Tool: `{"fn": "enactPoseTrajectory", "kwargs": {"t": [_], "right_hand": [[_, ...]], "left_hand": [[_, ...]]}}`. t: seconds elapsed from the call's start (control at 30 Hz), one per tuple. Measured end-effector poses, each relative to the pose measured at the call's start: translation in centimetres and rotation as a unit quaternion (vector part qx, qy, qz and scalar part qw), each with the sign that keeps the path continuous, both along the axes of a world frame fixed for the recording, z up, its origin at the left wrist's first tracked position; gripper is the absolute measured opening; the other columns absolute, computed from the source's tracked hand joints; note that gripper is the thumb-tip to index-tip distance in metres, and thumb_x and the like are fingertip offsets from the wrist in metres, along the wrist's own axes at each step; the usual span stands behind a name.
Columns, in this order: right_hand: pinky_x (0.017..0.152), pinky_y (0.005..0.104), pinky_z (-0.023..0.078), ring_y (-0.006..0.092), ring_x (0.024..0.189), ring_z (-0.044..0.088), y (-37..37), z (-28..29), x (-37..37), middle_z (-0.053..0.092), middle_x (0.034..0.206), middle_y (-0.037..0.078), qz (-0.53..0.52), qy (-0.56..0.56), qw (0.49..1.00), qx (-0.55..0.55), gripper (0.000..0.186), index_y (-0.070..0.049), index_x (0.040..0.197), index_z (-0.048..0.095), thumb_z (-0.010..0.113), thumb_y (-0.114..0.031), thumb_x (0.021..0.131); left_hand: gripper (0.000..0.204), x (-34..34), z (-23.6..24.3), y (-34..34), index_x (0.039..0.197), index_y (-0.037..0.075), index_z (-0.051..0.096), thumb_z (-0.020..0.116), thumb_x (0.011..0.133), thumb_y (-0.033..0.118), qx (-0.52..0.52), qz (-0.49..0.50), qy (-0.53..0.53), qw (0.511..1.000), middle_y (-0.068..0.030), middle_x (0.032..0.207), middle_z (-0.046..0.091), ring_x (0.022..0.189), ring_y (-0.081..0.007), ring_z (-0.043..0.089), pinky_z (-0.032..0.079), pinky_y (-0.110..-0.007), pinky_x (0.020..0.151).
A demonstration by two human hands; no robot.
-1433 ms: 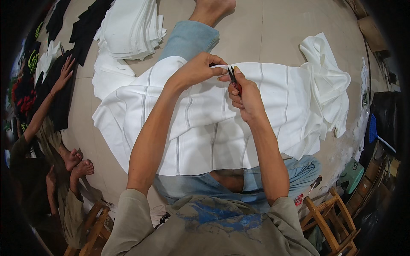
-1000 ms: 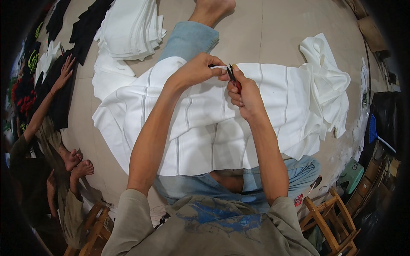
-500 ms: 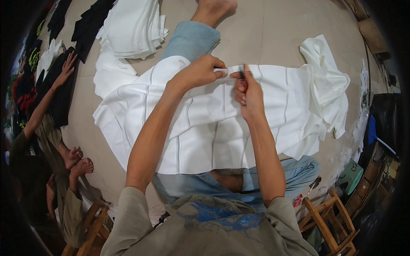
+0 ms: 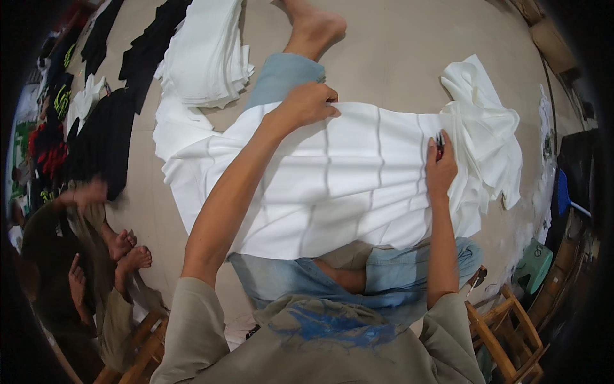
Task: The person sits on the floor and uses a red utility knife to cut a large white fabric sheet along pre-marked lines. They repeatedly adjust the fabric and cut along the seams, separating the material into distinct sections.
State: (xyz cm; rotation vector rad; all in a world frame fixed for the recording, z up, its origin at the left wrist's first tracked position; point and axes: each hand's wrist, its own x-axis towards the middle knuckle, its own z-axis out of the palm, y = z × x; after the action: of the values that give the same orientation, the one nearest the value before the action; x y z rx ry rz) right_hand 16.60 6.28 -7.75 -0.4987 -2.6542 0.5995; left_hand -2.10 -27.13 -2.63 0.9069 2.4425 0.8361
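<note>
White fabric with several seam-like lines running across it lies spread over my lap and legs. My left hand is closed on its far edge, fingers pinched together. Further right, my right hand rests on the cloth, wrapped round small red-handled thread snips whose dark tips point away from me. Beside that hand the fabric gathers into a crumpled white heap on the floor.
A stack of white cloth pieces lies at the far left, near my bare foot. Black garments are further left, by a seated person. Wooden stools stand at both near corners; a green plastic thing is at right.
My right hand has moved right with the snips, away from my left hand. The fabric's far edge is now stretched flatter. The other person's arm has drawn back toward their body.
</note>
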Motion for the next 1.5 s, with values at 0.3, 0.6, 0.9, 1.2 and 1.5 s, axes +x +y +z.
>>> {"fn": "enactPoseTrajectory", "kwargs": {"t": [0.3,0.6,0.9,1.2,1.5], "right_hand": [[0.068,0.0315,0.045,0.0146,0.071,0.051,-4.4,2.9,0.0,0.055,0.079,0.005,0.000,0.010,0.957,-0.290,0.046,-0.002,0.120,0.069,0.048,-0.041,0.109],[0.040,0.0225,0.019,0.0028,0.046,0.026,-18.1,5.8,-5.2,0.037,0.067,-0.007,-0.004,-0.156,0.636,-0.756,0.057,0.003,0.112,0.067,0.044,-0.049,0.110],[0.039,0.0224,0.018,0.0021,0.046,0.024,-18.0,5.7,-6.2,0.036,0.066,-0.007,0.016,-0.195,0.665,-0.720,0.052,0.000,0.106,0.067,0.043,-0.046,0.110],[0.039,0.0222,0.018,0.0024,0.046,0.024,-18.1,5.6,-6.6,0.036,0.066,-0.008,0.012,-0.209,0.652,-0.729,0.051,-0.001,0.104,0.066,0.043,-0.046,0.110],[0.038,0.0212,0.018,0.0025,0.045,0.025,-17.4,5.9,-7.7,0.038,0.063,-0.008,-0.025,-0.237,0.614,-0.753,0.043,-0.004,0.096,0.063,0.048,-0.043,0.109]], "left_hand": [[0.030,1.8,-1.7,-0.9,0.107,-0.004,0.072,0.071,0.091,0.021,0.136,0.039,-0.168,0.976,-0.0117,0.087,0.071,0.081,-0.0187,0.060,0.048,-0.034,0.078],[0.029,2.5,-1.1,-1.5,0.111,-0.003,0.071,0.067,0.096,0.021,0.163,0.079,-0.193,0.964,-0.0022,0.079,0.058,0.076,-0.0122,0.047,0.041,-0.030,0.070],[0.028,2.6,-1.1,-1.7,0.113,-0.002,0.073,0.067,0.098,0.021,0.185,0.082,-0.242,0.949,0.0021,0.075,0.055,0.072,-0.0084,0.044,0.038,-0.028,0.066],[0.028,2.6,-0.9,-1.8,0.114,-0.002,0.074,0.067,0.098,0.019,0.190,0.076,-0.243,0.948,0.0008,0.081,0.064,0.076,-0.0075,0.050,0.042,-0.027,0.069],[0.030,2.3,-1.5,-2.0,0.114,-0.005,0.074,0.065,0.095,0.016,0.190,0.063,-0.258,0.945,-0.0109,0.095,0.077,0.088,-0.0148,0.066,0.051,-0.031,0.085]]}}
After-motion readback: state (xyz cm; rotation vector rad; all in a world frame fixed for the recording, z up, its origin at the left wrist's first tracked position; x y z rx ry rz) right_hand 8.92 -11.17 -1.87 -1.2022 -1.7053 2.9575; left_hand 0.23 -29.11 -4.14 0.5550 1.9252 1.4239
